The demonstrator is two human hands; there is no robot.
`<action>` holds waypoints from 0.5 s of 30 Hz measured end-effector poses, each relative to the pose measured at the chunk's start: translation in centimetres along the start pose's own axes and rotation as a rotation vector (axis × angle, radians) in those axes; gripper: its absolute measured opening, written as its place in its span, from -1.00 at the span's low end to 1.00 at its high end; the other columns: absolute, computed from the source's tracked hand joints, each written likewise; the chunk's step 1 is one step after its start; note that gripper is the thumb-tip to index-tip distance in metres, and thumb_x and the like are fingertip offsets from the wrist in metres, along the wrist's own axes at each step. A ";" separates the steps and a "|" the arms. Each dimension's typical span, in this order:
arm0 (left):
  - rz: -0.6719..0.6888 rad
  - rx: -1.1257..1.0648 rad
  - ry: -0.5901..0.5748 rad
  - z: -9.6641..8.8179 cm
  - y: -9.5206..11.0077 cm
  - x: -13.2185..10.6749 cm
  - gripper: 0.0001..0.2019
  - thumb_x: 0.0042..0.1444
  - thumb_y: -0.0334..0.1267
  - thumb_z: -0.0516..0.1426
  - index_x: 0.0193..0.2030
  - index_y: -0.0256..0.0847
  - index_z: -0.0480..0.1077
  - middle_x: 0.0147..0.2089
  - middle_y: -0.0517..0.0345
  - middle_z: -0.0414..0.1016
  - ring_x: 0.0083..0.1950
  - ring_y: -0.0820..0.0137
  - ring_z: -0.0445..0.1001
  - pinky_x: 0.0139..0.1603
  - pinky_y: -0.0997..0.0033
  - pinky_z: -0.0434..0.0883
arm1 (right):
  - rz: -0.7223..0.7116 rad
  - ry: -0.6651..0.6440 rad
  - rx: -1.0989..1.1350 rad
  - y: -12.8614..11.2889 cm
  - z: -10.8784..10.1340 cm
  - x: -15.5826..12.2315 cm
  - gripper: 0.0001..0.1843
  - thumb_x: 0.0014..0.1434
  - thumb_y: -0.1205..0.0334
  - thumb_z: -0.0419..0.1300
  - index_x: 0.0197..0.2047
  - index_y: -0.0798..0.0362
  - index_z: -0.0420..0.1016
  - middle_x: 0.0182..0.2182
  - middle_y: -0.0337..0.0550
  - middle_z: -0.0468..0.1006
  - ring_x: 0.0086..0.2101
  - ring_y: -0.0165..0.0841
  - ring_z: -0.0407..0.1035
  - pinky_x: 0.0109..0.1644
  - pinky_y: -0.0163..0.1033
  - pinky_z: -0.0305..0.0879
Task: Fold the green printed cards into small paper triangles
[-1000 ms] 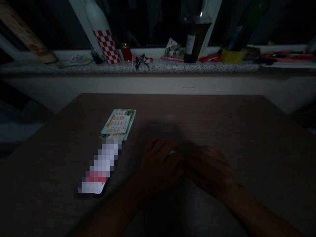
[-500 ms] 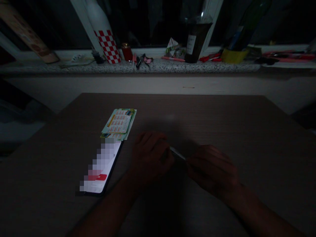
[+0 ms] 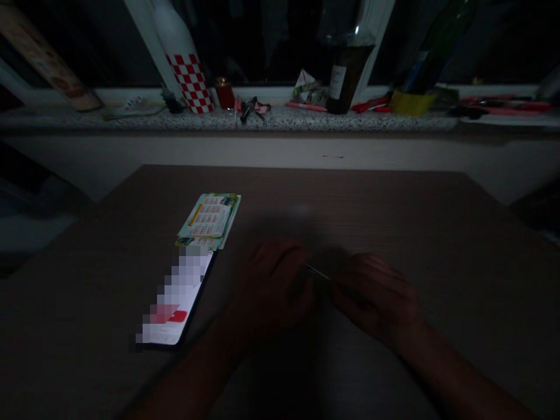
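In the dim head view, my left hand (image 3: 273,286) and my right hand (image 3: 378,291) face each other over the middle of the table. Between them runs a thin, light-coloured strip (image 3: 318,272), perhaps something flat seen edge-on; its kind is too dark to make out. The right fingers are pinched on its right end. My left fingers are curled round its other end, which they hide. Left of my hands lies a small pile of printed calendar cards (image 3: 207,216). A phone (image 3: 184,315) with its screen lit and partly pixelated lies just below the cards.
The wooden table (image 3: 371,204) reaches to the wall. Above it, the granite sill (image 3: 289,121) bears a red-and-white checked bottle (image 3: 191,81), a dark plastic cup (image 3: 343,76), a small red jar (image 3: 224,93), a yellow holder (image 3: 411,102) with a green bottle, and several pens.
The strip has turned, showing a thinner edge than before. My left hand has shifted slightly right and down; my right hand stays almost in place. Cards and phone rest where they were.
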State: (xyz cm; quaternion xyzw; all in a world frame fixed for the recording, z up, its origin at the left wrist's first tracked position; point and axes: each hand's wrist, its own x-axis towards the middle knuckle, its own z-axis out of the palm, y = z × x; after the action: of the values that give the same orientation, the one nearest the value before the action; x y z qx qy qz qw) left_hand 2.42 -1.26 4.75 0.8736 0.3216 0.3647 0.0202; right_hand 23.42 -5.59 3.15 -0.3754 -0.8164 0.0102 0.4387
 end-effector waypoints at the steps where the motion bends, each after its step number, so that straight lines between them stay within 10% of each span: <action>1: 0.038 -0.014 -0.035 0.1 0.4 0.0 -0.77 0.09 -0.37 0.16 -0.08 -0.27 0.39 -0.09 -0.01 0.48 -0.05 0.25 0.42 -0.02 0.19 0.36 | -0.005 -0.007 0.003 0.0 0.1 0.0 -0.80 0.06 0.48 0.27 -0.23 0.07 0.45 -0.44 -0.14 0.56 -0.39 -0.29 0.45 -0.30 -0.13 0.40; 15: -0.252 -0.434 -0.082 1.7 1.1 -1.2 -0.92 0.16 -0.30 0.15 -0.30 -0.19 0.47 -0.36 0.14 0.53 -0.31 0.40 0.48 -0.27 0.38 0.41 | 0.170 0.077 0.141 -0.2 0.8 0.0 -0.85 0.09 0.44 0.21 -0.27 0.03 0.46 -0.45 -0.16 0.53 -0.42 -0.31 0.44 -0.35 -0.17 0.38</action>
State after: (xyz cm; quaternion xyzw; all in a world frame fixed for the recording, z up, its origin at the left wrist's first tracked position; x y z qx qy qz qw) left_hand 3.47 -2.53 3.07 0.8158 0.3411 0.3841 0.2657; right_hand 22.72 -5.44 2.75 -0.4116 -0.7615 0.0903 0.4926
